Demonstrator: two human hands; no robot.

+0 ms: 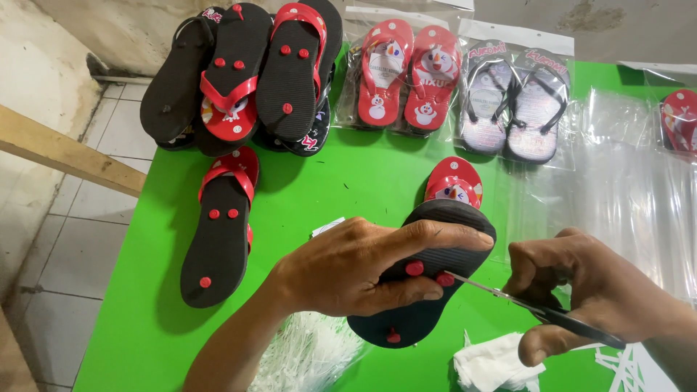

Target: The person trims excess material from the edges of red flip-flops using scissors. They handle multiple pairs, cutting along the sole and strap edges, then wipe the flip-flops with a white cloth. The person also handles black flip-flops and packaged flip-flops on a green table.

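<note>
Sole-up, the held sandal runs diagonally, toe lower-left.

Black-soled sandal with red plugs, red cartoon-printed packaged pair, pale lilac black-strapped pair, bright green table, white scraps.

Two bagged pairs of flip-flops, one pair of scissors, two hands.
</note>
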